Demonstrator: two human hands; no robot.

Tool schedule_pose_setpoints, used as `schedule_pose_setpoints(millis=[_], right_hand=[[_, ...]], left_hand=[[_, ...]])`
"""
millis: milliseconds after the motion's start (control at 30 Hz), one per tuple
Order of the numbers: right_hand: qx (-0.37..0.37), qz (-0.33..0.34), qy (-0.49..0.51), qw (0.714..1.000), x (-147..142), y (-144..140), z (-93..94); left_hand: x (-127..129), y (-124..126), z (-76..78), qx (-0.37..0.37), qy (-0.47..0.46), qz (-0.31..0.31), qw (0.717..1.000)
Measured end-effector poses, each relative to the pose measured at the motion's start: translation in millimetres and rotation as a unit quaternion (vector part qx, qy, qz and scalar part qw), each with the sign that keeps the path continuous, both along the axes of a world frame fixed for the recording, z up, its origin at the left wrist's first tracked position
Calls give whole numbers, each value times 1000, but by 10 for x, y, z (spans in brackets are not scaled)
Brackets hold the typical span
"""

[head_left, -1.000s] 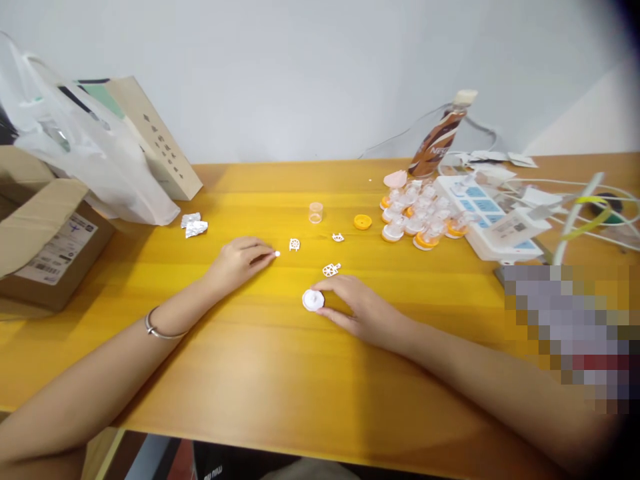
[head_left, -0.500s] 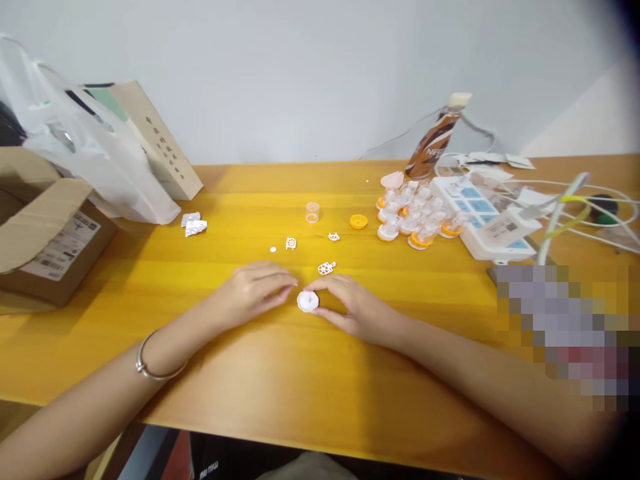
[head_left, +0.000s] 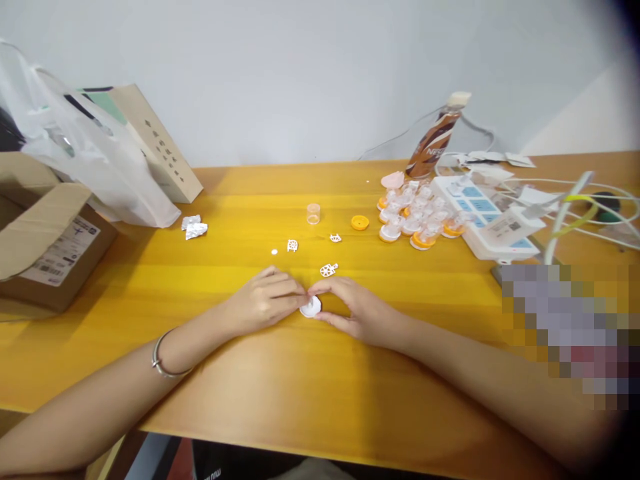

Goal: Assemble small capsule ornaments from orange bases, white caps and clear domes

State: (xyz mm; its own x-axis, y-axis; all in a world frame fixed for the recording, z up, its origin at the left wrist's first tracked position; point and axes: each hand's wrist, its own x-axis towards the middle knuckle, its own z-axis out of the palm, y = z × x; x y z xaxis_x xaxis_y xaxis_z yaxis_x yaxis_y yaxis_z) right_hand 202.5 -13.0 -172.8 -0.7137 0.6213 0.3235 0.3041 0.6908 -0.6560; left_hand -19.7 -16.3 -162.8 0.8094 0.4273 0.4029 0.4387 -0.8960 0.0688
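Between thumb and fingers, my right hand point(head_left: 353, 310) grips a small white round base point(head_left: 312, 309) just above or on the table. My left hand point(head_left: 270, 298) has its fingers pressed together over the left side of that base; anything small in the pinch is hidden. Just beyond my hands lies a white cut-out piece with a wheel-like pattern point(head_left: 329, 270). Farther off are a white wheel-shaped piece point(head_left: 293, 246), a small white ship-like piece point(head_left: 335, 238), a tiny white disc point(head_left: 275, 252), a clear cylinder point(head_left: 313, 214) and an orange round base point(head_left: 359, 223).
Several clear-topped orange and white capsules point(head_left: 423, 238) cluster at the right, beside a power strip point(head_left: 500, 230) with cables. Behind them stands a brown drink bottle point(head_left: 434, 143). A cardboard box point(head_left: 45, 240), a white plastic bag point(head_left: 115, 160) and crumpled foil point(head_left: 196, 231) are at the left.
My left hand has moved right, and its fingertips now meet the white round base. My right hand keeps its grip on the base. The view has shifted slightly.
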Motion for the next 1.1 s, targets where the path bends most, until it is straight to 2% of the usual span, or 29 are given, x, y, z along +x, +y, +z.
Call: schedule_pose_setpoints(millis=[467,767,900,1000,1100], right_hand=[[2,7,-11,1000,19,-1,-19],[6,5,-13,1000,18,-11,-22],[11,4,-15,1000,16,-16,0],[15,1,-15,1000,20,-10,-1],[12,-8,-14,1000,24,-1,-7]], left_hand=[[-41,10,1,-47,16,-27,998],[-16,-30,64,-30,54,-28,998],[-40,-25,49,-41,28,-25,998],[-108,48,18,-41,-60,24,997],[-206,183,-30,-39,-138,165,976]])
